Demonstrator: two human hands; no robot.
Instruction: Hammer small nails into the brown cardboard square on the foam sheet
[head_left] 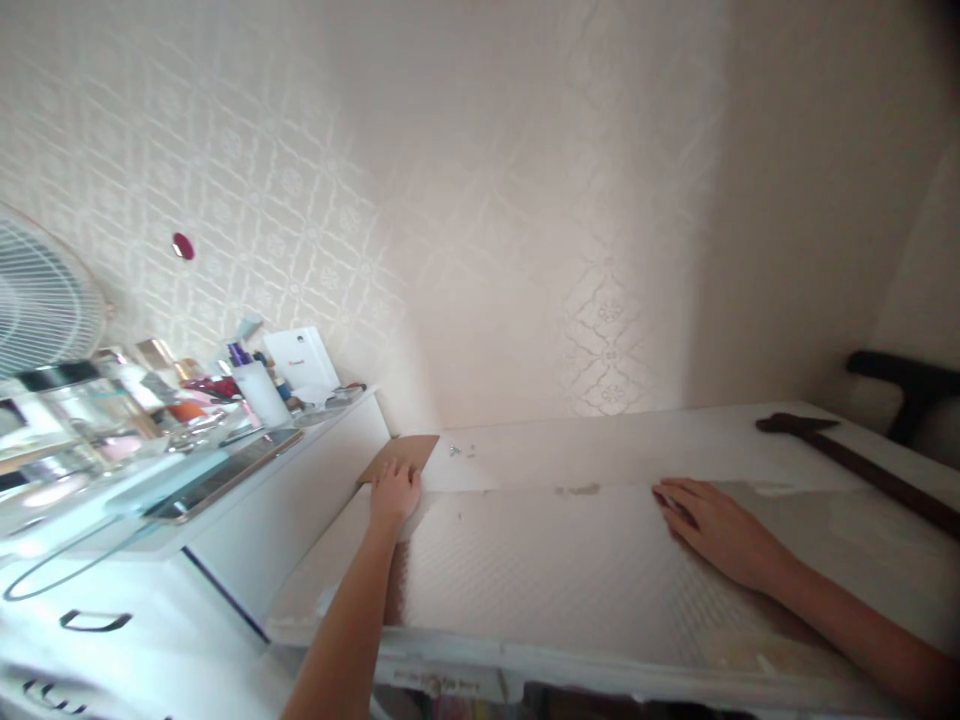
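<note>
My left hand point(396, 487) lies with its fingers spread on a thin brown sheet point(409, 447) at the desk's far left corner. The fingers rest on top of the sheet and do not grip it. Just right of the sheet are a few small metal pieces point(455, 451), too small to name surely. My right hand point(716, 528) rests on the white desk point(540, 570), fingers stretched and slightly bent; a dark gap shows between thumb and fingers. Beyond it, a dark hammer point(862, 465) lies on the right part of the desk.
A white cabinet point(300, 500) on the left carries bottles, a tablet-like device point(225, 480) and a white box point(303, 365). A fan point(45, 290) stands at far left. Patterned wallpaper point(487, 220) rises behind the desk. A black chair part point(904, 385) shows at right.
</note>
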